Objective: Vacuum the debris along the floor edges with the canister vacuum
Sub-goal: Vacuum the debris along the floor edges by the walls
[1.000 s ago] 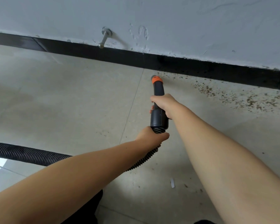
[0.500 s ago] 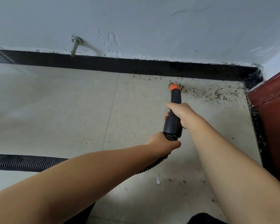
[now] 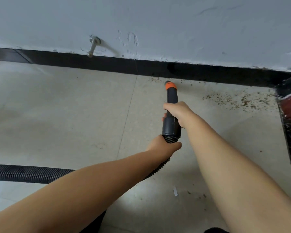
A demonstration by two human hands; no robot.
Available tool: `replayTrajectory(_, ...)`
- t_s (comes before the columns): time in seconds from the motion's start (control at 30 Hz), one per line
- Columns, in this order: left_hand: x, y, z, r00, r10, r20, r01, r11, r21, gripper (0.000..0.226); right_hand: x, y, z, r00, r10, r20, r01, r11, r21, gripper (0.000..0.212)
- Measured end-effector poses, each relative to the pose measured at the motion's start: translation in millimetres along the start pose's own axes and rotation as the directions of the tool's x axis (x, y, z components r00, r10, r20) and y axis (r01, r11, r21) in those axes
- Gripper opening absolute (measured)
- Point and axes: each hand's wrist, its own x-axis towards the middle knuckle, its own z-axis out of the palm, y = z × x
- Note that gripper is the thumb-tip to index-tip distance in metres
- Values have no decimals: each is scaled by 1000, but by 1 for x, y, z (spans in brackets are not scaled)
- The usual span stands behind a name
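The black rigid plastic vacuum nozzle with an orange collar [image 3: 171,106] points at the far black skirting [image 3: 208,74], its tip just beside the floor edge, where brown crumbly debris [image 3: 238,100] spreads off to the right toward the corner. The right hand [image 3: 176,111] is clenched around the stiff tube mid-length; the left hand [image 3: 165,145] clasps the black ribbed flexible hose [image 3: 23,173] where it joins. The nozzle looks light and steerable; I judge the bendy, dragging hose needs that rear grip to stop it tugging.
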Motion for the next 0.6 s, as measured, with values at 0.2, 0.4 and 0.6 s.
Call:
replayTrajectory(0.2,6,-5,-22,996,-13,-93,11,1000,-18,16,7,-12,33,997,-21,71,24,999,-46,23)
replayTrajectory(0.4,9,3,-2,1000,14,-4,-14,999,30,15,6,-6,3,1000,2,-6,-2,1000,-28,24)
replayTrajectory(0.6,11,18,41,991,61,122,-77,988,130,18,4,12,-60,990,35,-134,-24,996,83,19)
